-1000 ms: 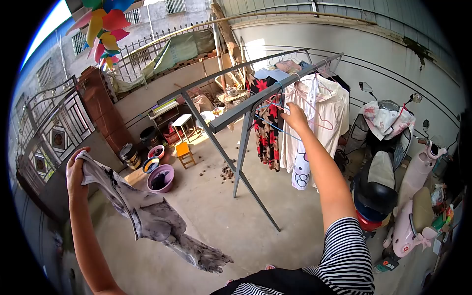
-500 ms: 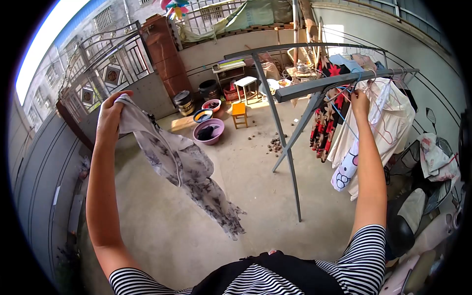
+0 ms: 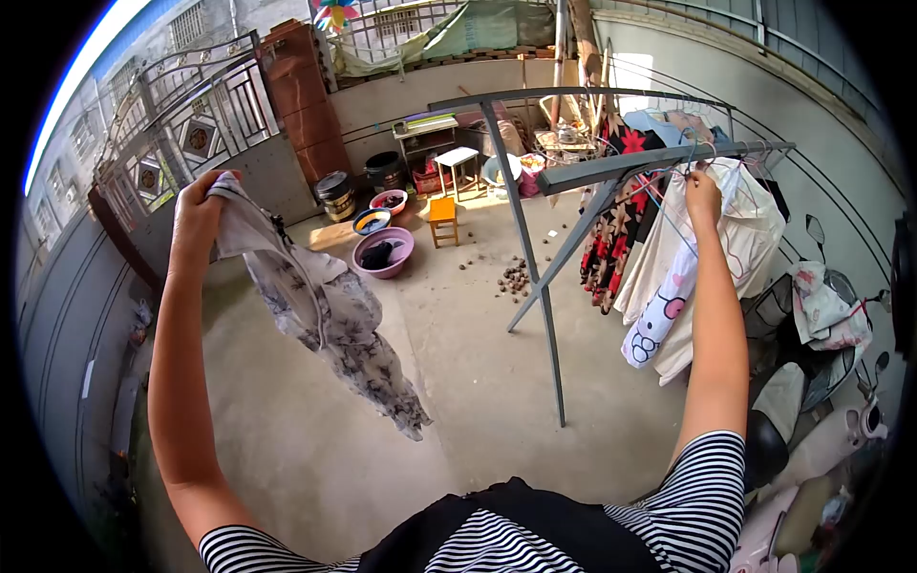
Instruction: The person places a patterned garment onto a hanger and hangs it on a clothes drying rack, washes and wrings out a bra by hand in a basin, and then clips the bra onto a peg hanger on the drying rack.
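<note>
My left hand [image 3: 199, 215] is closed on the top edge of a pale garment [image 3: 320, 291] with a grey floral print, which hangs slantwise over the floor. My right hand [image 3: 704, 199] is raised just under the bar of a dark metal drying rack [image 3: 621, 168], its fingers closed on a clothes hanger [image 3: 690, 174] among several others. Close by hang a white cloth with a cartoon print [image 3: 659, 320], a cream garment [image 3: 740, 229] and a black garment with red flowers [image 3: 611, 244]. My fingers partly hide the hanger.
Beyond the rack are a purple basin [image 3: 384, 254] with dark cloth, smaller basins, a yellow stool [image 3: 443, 220] and a white stool [image 3: 458, 158]. Small round things [image 3: 514, 279] lie scattered on the concrete. Scooters [image 3: 812, 420] stand at the right; a metal gate [image 3: 205, 124] is at the back left.
The view has shifted a little, so the rack and basins appear further left. My left hand still holds the floral garment, and my right hand stays at the hangers.
</note>
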`<state>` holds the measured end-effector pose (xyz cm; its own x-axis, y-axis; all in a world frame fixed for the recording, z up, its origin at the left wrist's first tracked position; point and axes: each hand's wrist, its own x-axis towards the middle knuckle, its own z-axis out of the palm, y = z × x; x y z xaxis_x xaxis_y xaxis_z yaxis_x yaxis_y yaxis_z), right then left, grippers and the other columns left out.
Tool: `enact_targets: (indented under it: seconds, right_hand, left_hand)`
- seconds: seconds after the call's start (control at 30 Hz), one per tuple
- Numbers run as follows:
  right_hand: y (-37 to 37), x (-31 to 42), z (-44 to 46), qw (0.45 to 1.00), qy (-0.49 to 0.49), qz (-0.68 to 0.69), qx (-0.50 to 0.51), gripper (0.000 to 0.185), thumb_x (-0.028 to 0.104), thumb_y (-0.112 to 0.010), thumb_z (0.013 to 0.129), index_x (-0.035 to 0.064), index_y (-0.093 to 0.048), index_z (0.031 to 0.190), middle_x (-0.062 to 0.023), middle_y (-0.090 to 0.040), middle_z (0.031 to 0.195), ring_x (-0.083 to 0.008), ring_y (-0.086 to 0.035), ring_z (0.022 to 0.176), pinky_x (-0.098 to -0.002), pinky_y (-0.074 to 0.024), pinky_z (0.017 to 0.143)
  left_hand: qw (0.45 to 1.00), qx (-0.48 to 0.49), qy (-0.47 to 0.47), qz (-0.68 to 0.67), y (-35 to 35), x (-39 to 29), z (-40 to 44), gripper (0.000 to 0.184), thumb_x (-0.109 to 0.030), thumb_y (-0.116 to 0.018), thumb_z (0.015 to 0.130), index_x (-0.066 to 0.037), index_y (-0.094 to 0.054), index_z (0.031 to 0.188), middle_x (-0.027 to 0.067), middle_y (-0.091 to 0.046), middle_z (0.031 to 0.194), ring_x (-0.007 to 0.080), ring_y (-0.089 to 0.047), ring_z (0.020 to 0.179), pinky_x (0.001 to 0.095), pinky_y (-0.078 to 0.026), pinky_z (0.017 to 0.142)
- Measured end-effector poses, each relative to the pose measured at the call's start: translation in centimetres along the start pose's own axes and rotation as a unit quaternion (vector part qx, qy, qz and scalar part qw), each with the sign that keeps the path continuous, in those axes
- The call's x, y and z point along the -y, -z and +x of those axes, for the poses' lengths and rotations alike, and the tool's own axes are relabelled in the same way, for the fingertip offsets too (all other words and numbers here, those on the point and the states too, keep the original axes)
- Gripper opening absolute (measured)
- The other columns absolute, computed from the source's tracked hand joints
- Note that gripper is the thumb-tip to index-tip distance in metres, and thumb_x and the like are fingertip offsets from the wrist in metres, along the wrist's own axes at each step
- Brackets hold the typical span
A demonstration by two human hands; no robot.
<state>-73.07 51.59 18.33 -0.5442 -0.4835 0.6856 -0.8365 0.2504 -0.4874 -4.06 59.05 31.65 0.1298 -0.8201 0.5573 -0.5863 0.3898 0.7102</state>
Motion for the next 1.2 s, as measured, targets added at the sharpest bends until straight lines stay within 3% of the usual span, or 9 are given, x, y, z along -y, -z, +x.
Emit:
enact_targets:
  seconds: [0.23,0.3,0.4,0.47,0.57,0.63,0.8,1.0,1.2]
  right_hand:
    - [1.0,-4.3,0.2,0.999,-0.032,0.026,-0.016,0.023,0.025,-0.055,0.08,0.0102,-0.067,0.092,-0.0165,-0.066,0.086,-0.0361,-0.062,0.085,-0.0422,-0.0483,0.073]
    - [2.6,-5.8,-2.2,0.997,-0.055,0.048,0.027,0.022,0.024,-0.056,0.08,0.0071,-0.066,0.089,-0.0162,-0.065,0.081,-0.0311,-0.063,0.074,-0.0387,-0.0472,0.068]
    - [2.2,-11.1,-8.6,0.965,-0.005,0.259,-0.036,0.018,0.016,-0.06,0.082,-0.001,-0.061,0.086,-0.0065,-0.059,0.065,-0.0117,-0.051,0.055,-0.0262,-0.0404,0.052]
    - [2.3,-10.6,-14.6,0.923,-0.139,0.354,0.064,0.021,0.019,-0.059,0.085,0.003,-0.055,0.098,0.0028,-0.045,0.056,-0.0043,-0.037,0.04,-0.0208,-0.027,0.033]
    - [0.6,-12.0,-20.3,0.863,-0.244,0.332,0.293,0.026,0.029,-0.056,0.088,0.0071,-0.052,0.074,0.0041,-0.03,0.043,-0.0062,-0.029,0.031,-0.0235,-0.0197,0.029]
    - [0.4,-9.5,-22.7,0.812,-0.303,0.312,0.389,0.026,0.024,-0.046,0.089,0.0078,-0.049,0.069,0.004,-0.028,0.042,-0.008,-0.027,0.029,-0.0258,-0.0201,0.028]
    - [5.0,4.4,-25.6,0.687,-0.191,0.417,0.564,0.019,0.021,-0.045,0.093,0.0062,-0.048,0.08,0.0021,-0.031,0.043,-0.0073,-0.027,0.03,-0.0232,-0.0228,0.029]
    - [10.5,21.9,-26.4,0.57,-0.029,0.624,0.533,0.021,0.016,-0.037,0.094,-0.0014,-0.046,0.086,-0.0019,-0.037,0.041,-0.0084,-0.029,0.028,-0.0216,-0.028,0.029]
    - [13.1,31.2,-28.4,0.49,0.068,0.621,0.608,0.023,0.013,-0.038,0.093,-0.0054,-0.051,0.091,0.0016,-0.036,0.04,-0.0054,-0.026,0.028,-0.0199,-0.0255,0.03]
  left_hand:
    - [0.996,-0.034,-0.075,0.044,-0.4,2.4,1.2,0.026,0.0,-0.044,0.082,-0.001,-0.065,0.098,0.0001,-0.06,0.078,0.0068,-0.052,0.07,0.0202,-0.043,0.063]
    - [0.984,-0.089,-0.081,0.128,-0.9,1.5,0.8,0.027,0.001,-0.043,0.081,-0.001,-0.065,0.097,0.0001,-0.06,0.077,0.0073,-0.053,0.069,0.0203,-0.043,0.063]
    - [0.999,-0.05,-0.02,-0.004,-0.3,4.5,2.6,0.025,-0.002,-0.044,0.083,0.001,-0.066,0.096,0.0012,-0.063,0.081,0.0069,-0.055,0.069,0.0203,-0.045,0.063]
    - [0.995,-0.076,-0.002,-0.057,-1.2,3.8,2.3,0.021,-0.005,-0.049,0.084,0.001,-0.066,0.095,0.0018,-0.062,0.079,0.0077,-0.054,0.063,0.0212,-0.045,0.06]
    - [0.997,-0.023,0.028,-0.073,-2.0,2.8,2.7,0.021,-0.007,-0.049,0.084,0.001,-0.066,0.094,0.0026,-0.063,0.076,0.0083,-0.056,0.062,0.0221,-0.045,0.057]
    - [0.993,-0.014,0.045,-0.104,-1.7,3.1,2.8,0.022,-0.009,-0.049,0.086,0.002,-0.065,0.097,0.0049,-0.064,0.078,0.0103,-0.059,0.062,0.0241,-0.049,0.057]
    - [1.0,-0.009,0.014,0.006,0.3,3.2,3.2,0.024,-0.016,-0.056,0.079,0.0,-0.068,0.092,0.0026,-0.063,0.068,0.0089,-0.056,0.057,0.0245,-0.046,0.054]
    - [0.986,0.011,-0.038,0.164,0.2,1.3,1.2,0.028,-0.022,-0.062,0.072,-0.003,-0.069,0.091,0.0122,-0.066,0.072,0.0184,-0.063,0.064,0.0307,-0.049,0.065]
    - [0.983,0.023,-0.012,0.181,-0.7,1.1,-1.0,0.03,-0.021,-0.062,0.07,-0.002,-0.068,0.093,0.0196,-0.066,0.081,0.0298,-0.065,0.076,0.0355,-0.05,0.072]
